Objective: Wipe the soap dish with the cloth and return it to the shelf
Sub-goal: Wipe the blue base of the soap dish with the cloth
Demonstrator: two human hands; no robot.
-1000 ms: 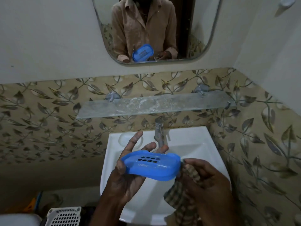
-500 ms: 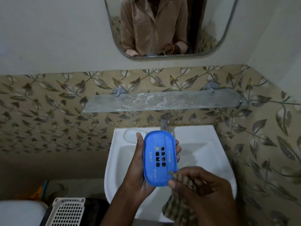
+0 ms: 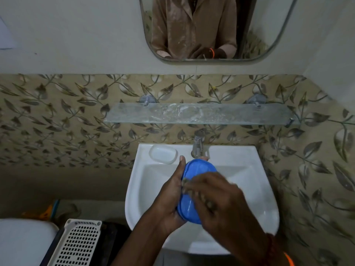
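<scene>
My left hand [image 3: 171, 196] grips the blue plastic soap dish [image 3: 197, 167] from its left side, holding it lengthwise over the white sink [image 3: 146, 189]. My right hand [image 3: 215, 198] lies across the middle of the dish and is blurred by motion. It presses the checked cloth [image 3: 186, 182] against the dish; only a small edge of the cloth shows under the fingers. The glass shelf [image 3: 201, 114] on the wall above the tap carries nothing.
A chrome tap [image 3: 198, 143] stands at the back of the sink, just behind the dish. A moulded soap recess [image 3: 163, 154] sits at the sink's back left. A white perforated basket [image 3: 76, 244] is at lower left beside a toilet lid [image 3: 21, 240]. A mirror [image 3: 211, 29] hangs above.
The dish has dropped lower over the basin. My right hand moved up from the dish's lower end onto its middle, covering the holes, and most of the cloth is now hidden beneath it.
</scene>
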